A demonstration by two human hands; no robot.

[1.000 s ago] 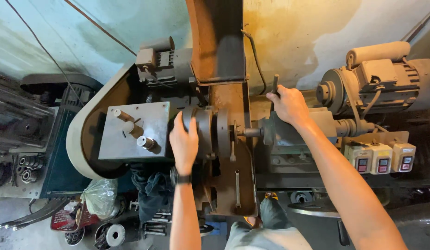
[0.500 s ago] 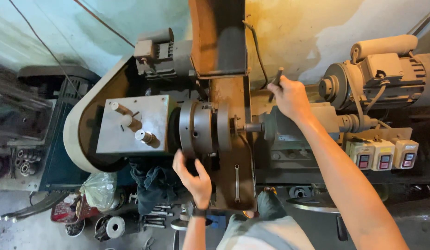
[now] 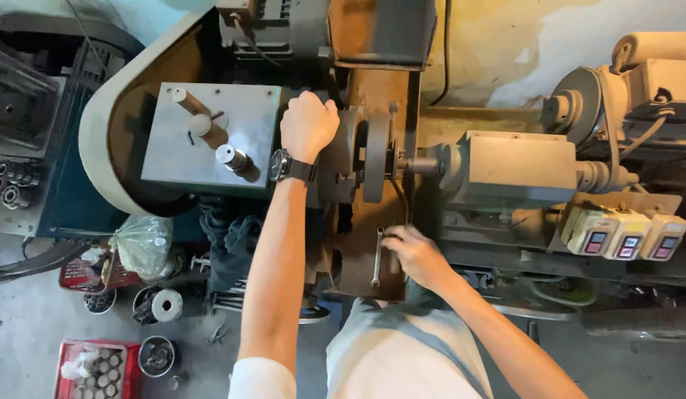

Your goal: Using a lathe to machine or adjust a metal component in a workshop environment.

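A worn lathe fills the view, its grey gearbox cover at the left end and three switch boxes at the right; the left hand, wristwatch on its wrist, is closed in a fist against the round chuck; the right hand curls its fingers beside a slim wrench lying on the rusty bed, whether gripping it I cannot tell.
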